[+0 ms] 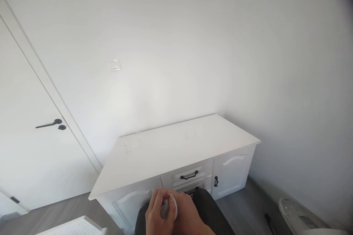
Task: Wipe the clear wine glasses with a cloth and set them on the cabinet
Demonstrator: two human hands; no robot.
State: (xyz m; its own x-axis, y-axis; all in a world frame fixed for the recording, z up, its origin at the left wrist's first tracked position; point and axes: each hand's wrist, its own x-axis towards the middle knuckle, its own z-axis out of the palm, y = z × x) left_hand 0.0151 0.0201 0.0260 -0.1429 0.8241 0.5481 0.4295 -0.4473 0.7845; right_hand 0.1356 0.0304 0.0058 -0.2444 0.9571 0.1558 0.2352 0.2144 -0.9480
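My left hand (158,211) is low in the middle of the head view, its fingers curled round a small white rounded object (175,208). A greyish, see-through part shows between the thumb and fingers; its kind I cannot make out. Pressed up against the same object from the other side, my right hand (189,209) is closed, with most of its fingers hidden. Both hands are above my dark-trousered legs (211,209), in front of a low white cabinet (176,147).
The cabinet's drawer has a black handle (189,175). A white door with a black lever handle (48,123) is at left, near a wall switch (116,65). At lower right stands a pale appliance (300,216); a white perforated panel (75,226) juts in at lower left.
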